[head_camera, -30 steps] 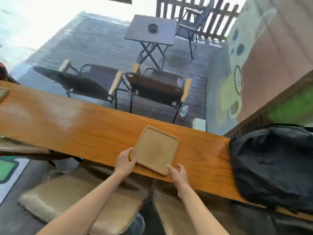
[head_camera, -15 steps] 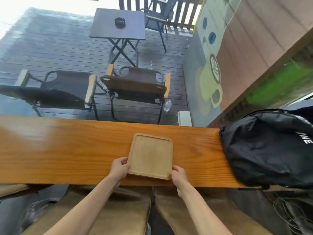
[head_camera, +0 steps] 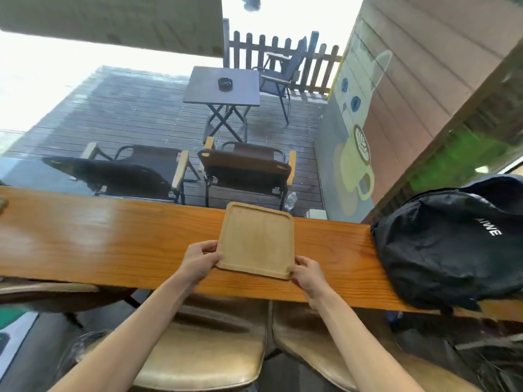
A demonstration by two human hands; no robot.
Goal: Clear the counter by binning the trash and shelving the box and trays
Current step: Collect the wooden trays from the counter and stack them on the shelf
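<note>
— Wooden tray point(head_camera: 256, 239), pale and square with rounded corners, sits over the orange-brown counter point(head_camera: 113, 239), its far edge reaching the counter's far edge.

— And the hands?

— Left hand point(head_camera: 199, 260) grips the tray's near left corner, thumb on top. Right hand point(head_camera: 307, 271) pinches the near right corner, fingers curled round the rim. Whether the tray rests flat on the counter or is just lifted, I cannot tell.

— Anything else near the tray?

— To the right of the tray, well apart, a black backpack point(head_camera: 450, 244) lies on the counter. Below the tray, under the counter's near edge, are two tan cushioned stools point(head_camera: 215, 355). Beyond the tray, past the glass, stand two folding chairs point(head_camera: 243, 168) and a dark folding table point(head_camera: 222, 87) on grey decking.
</note>
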